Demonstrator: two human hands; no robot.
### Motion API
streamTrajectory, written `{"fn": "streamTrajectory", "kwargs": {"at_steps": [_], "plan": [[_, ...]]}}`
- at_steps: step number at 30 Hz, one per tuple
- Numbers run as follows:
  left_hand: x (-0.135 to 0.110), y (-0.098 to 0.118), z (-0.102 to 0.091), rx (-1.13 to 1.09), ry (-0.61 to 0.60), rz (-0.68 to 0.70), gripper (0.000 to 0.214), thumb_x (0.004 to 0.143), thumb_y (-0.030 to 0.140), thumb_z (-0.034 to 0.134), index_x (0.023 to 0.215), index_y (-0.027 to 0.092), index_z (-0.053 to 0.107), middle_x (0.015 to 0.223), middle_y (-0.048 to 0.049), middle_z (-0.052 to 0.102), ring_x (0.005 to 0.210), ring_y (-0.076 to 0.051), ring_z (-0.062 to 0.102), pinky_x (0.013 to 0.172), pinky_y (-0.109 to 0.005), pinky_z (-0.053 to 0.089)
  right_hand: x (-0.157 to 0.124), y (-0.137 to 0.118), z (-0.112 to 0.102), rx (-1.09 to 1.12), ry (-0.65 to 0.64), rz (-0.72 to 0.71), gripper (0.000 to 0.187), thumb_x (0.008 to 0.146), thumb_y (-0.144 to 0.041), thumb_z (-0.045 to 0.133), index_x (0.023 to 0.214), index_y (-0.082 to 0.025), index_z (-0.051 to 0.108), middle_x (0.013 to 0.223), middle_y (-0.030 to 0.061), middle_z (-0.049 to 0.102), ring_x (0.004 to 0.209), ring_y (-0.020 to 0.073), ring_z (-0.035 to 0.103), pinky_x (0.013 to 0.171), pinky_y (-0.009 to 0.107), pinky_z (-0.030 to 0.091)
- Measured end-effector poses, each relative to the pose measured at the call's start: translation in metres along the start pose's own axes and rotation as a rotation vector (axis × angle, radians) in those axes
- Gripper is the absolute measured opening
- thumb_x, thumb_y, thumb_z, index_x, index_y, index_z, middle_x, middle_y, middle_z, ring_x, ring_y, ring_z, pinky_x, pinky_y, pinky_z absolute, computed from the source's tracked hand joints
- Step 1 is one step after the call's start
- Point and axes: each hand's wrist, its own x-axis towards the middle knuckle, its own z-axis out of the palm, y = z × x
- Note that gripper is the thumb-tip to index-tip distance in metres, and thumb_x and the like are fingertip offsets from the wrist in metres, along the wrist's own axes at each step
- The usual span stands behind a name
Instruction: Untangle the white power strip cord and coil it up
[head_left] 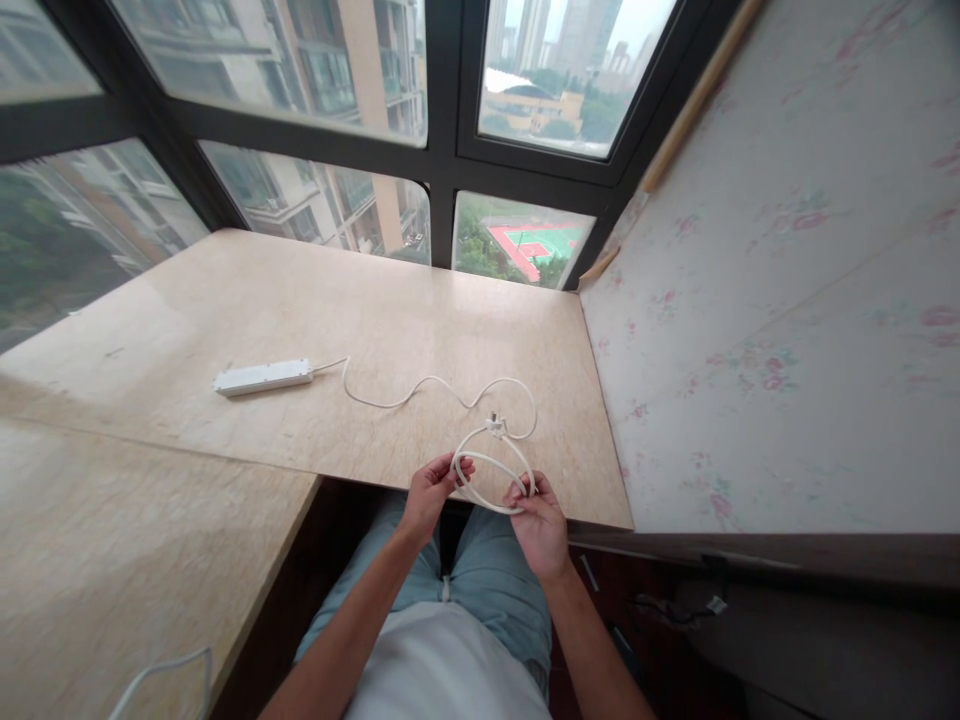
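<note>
A white power strip (262,377) lies on the beige stone windowsill (300,310). Its white cable (420,392) snakes right across the sill and ends in a loop at the near edge, with the plug (496,426) at the loop's far side. My left hand (433,490) pinches the left side of the loop. My right hand (537,515) grips the loop's right side, palm up. Both hands hover at the sill's front edge, above my lap.
Dark-framed windows (442,170) run along the back of the sill. A wall with floral paper (787,300) closes the right side. A second stone surface (112,560) lies lower left, with another white cord (161,675) at its near edge.
</note>
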Motion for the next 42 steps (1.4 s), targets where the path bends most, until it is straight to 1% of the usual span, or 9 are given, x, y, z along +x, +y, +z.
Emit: {"fn": "streamTrajectory", "kwargs": {"at_steps": [5,8,13,17,20,26,33,38,42], "plan": [[0.0,-0.005,-0.003,-0.124,-0.024,-0.027,0.051,0.059,0.03,0.085,0.103,0.012,0.066,0.081,-0.0047,0.067,0.074,-0.015,0.065,0.08,-0.033,0.052,0.006,-0.002,-0.008,-0.049,-0.003,0.04,0.029,0.056,-0.006,0.068,0.079,-0.021,0.061,0.074,-0.0027,0.057,0.069,0.0105,0.052,0.067,0.024,0.042],[-0.001,-0.006,-0.002,-0.207,-0.042,-0.021,0.051,0.064,0.028,0.081,0.109,0.013,0.062,0.069,0.0012,0.058,0.059,-0.009,0.057,0.067,-0.028,0.051,0.007,-0.002,-0.01,-0.152,-0.019,0.082,0.026,0.059,-0.009,0.07,0.08,-0.019,0.061,0.073,-0.002,0.06,0.067,0.0101,0.053,0.067,0.023,0.043],[0.001,-0.003,0.001,-0.327,-0.022,-0.013,0.044,0.075,0.034,0.073,0.111,0.014,0.057,0.06,0.0055,0.044,0.045,-0.003,0.036,0.045,-0.018,0.032,0.011,0.003,-0.012,-0.24,-0.013,0.158,0.03,0.063,-0.018,0.075,0.089,-0.017,0.061,0.08,0.002,0.067,0.07,0.0121,0.06,0.07,0.025,0.048],[0.002,0.0,0.002,-0.36,0.011,-0.032,0.044,0.078,0.045,0.069,0.104,0.012,0.057,0.057,0.0078,0.035,0.04,-0.001,0.024,0.039,-0.016,0.02,0.023,0.002,-0.014,-0.225,0.022,0.213,0.04,0.063,-0.023,0.079,0.098,-0.016,0.061,0.086,0.0042,0.07,0.068,0.0146,0.065,0.071,0.03,0.053],[0.001,0.002,0.003,-0.366,-0.017,-0.061,0.042,0.078,0.044,0.069,0.102,0.012,0.057,0.056,0.0087,0.033,0.039,0.0,0.02,0.038,-0.015,0.017,0.038,-0.002,-0.015,-0.183,0.036,0.243,0.035,0.066,-0.026,0.078,0.096,-0.017,0.062,0.087,0.0044,0.071,0.071,0.0168,0.067,0.074,0.033,0.055],[0.001,0.009,-0.002,-0.462,-0.053,-0.154,0.019,0.084,0.027,0.064,0.086,0.009,0.057,0.053,0.0095,0.026,0.037,0.0,0.019,0.036,-0.015,0.017,0.061,-0.004,-0.015,-0.257,-0.026,0.284,0.034,0.065,-0.026,0.081,0.094,-0.018,0.066,0.091,0.005,0.073,0.075,0.0183,0.069,0.078,0.035,0.055],[0.004,0.014,-0.014,-0.666,-0.007,-0.272,0.019,0.095,0.021,0.045,0.085,0.008,0.055,0.052,0.008,0.03,0.038,-0.001,0.029,0.04,-0.016,0.026,0.059,-0.002,-0.02,-0.414,-0.084,0.182,0.045,0.065,-0.033,0.081,0.104,-0.017,0.066,0.104,0.0088,0.071,0.093,0.0207,0.067,0.088,0.037,0.05],[0.001,0.012,-0.021,-0.71,-0.042,-0.291,0.014,0.094,0.02,0.046,0.084,0.011,0.051,0.055,0.0064,0.034,0.044,-0.004,0.035,0.048,-0.02,0.034,0.05,-0.004,-0.03,-0.576,-0.147,0.138,0.046,0.07,-0.038,0.078,0.11,-0.019,0.066,0.108,0.0102,0.07,0.103,0.0236,0.065,0.094,0.041,0.044],[-0.003,0.01,-0.024,-0.655,-0.032,-0.283,0.006,0.087,0.014,0.052,0.092,0.012,0.054,0.06,0.0043,0.04,0.051,-0.006,0.042,0.053,-0.022,0.039,0.046,-0.007,-0.035,-0.628,-0.179,0.091,0.043,0.073,-0.039,0.076,0.11,-0.019,0.066,0.107,0.0106,0.07,0.104,0.0235,0.064,0.093,0.039,0.044]]}}
